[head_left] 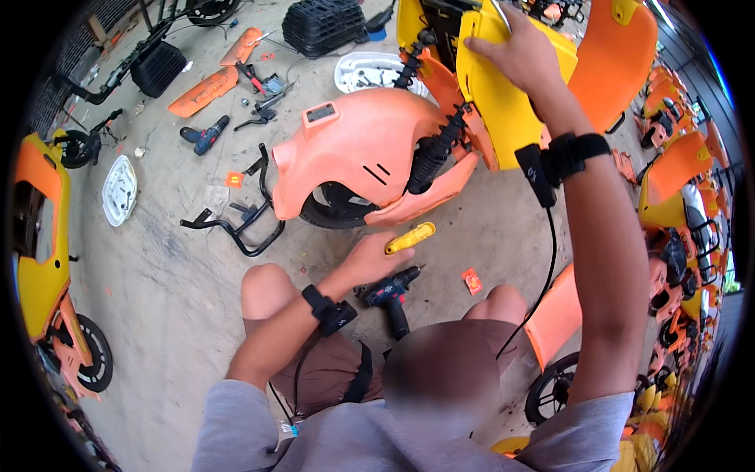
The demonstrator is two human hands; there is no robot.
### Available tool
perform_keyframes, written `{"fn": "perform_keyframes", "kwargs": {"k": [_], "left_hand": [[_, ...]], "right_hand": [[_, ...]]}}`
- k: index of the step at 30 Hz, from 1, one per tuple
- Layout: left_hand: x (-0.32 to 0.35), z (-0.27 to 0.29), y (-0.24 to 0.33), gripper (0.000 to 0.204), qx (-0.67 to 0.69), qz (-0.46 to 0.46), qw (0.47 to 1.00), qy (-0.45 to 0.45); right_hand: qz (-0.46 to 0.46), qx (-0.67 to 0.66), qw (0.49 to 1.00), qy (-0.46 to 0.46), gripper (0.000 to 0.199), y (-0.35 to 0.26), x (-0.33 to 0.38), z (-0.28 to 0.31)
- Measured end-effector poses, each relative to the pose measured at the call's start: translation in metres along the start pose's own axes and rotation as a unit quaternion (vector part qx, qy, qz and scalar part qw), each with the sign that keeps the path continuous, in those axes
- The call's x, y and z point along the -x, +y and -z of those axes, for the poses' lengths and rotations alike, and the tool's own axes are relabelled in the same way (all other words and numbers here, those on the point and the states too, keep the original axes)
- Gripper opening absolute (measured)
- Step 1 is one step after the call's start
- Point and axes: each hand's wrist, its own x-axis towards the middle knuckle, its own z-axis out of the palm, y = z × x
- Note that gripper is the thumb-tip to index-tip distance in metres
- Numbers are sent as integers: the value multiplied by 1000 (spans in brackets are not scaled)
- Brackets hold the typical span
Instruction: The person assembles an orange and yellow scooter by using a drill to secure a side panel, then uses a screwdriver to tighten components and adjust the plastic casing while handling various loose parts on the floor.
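My left hand (376, 258) is closed around a yellow elongated plastic piece (412, 237) with a rounded end, held low in front of my knees. My right hand (521, 53) reaches up to the yellow body panel (503, 98) of a scooter, its thumb spread against the panel. A thin silver rod (500, 16) shows at its fingers; the fingertips are partly hidden at the upper edge. Left of the panel is the scooter's salmon-orange rear fender (354, 138), with a black shock absorber (434, 157) beside it. A cordless drill (390, 299) lies between my legs.
Beyond my left hand lie a black tubular bracket (253, 240) and another drill (206, 135). White trays (119, 190) hold small parts. A black crate (322, 27) stands at the back. Another yellow-orange scooter (39, 236) is at left; several stand at right. A cable (550, 252) hangs from my right wrist.
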Motion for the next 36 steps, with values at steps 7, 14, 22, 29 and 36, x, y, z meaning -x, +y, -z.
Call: {"fn": "perform_keyframes", "kwargs": {"k": [7, 14, 22, 29, 36], "left_hand": [[-10, -20, -81, 37, -6, -22, 1000, 21], [-17, -25, -207, 38, -18, 197, 979, -40], [-12, -59, -230, 23, -190, 224, 947, 134], [11, -121, -244, 29, -139, 284, 940, 129], [6, -124, -248, 37, -163, 262, 946, 102]], "right_hand": [[-41, -5, 999, -8, 71, -20, 7, 14], [-5, -80, 997, -3, 56, -31, 8, 9], [7, -23, 1000, -5, 55, -25, 14, 22], [-6, -76, 997, -16, 58, -37, 10, 10], [-11, -26, 1000, -2, 59, -22, 6, 4]]}}
